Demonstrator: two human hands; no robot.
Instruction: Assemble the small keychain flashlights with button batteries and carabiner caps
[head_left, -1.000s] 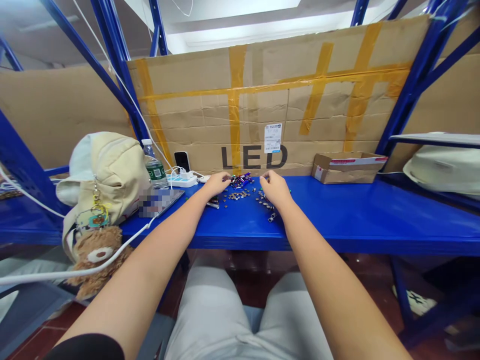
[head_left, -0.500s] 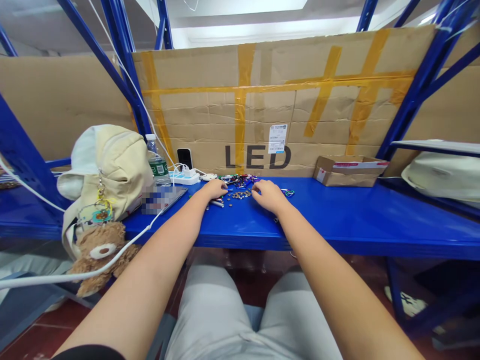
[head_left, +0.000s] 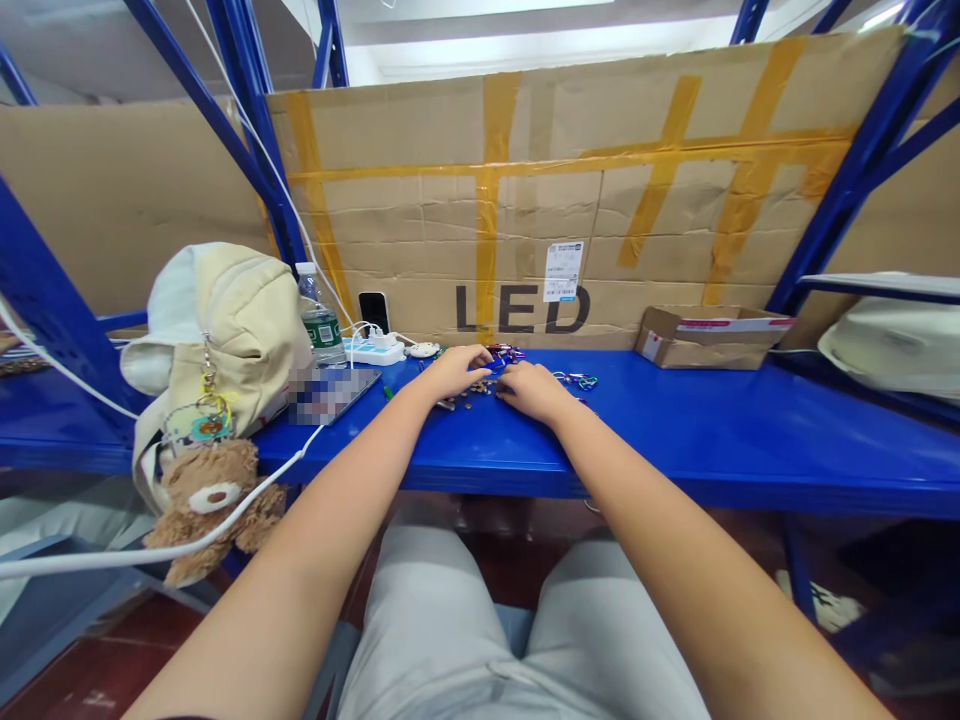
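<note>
My left hand is over the blue tabletop, its fingers bent together at a small blue piece too small to name. Close beside it, my right hand has its fingers curled inward at the same spot; what they grip is hidden. Small brass-coloured pieces lie scattered under and between the hands. Behind them is a heap of shiny, coloured metal parts. A few more shiny coloured pieces rest to the right of my right hand.
On the left are a cream backpack with a teddy bear, a water bottle, a power strip and a phone-like device. An open cardboard box stands at the back right. A white cable crosses the left front.
My left hand has moved right, over part of the small pieces, and now almost meets my right hand. The right hand's fingers have curled further in. The view has shifted slightly.
</note>
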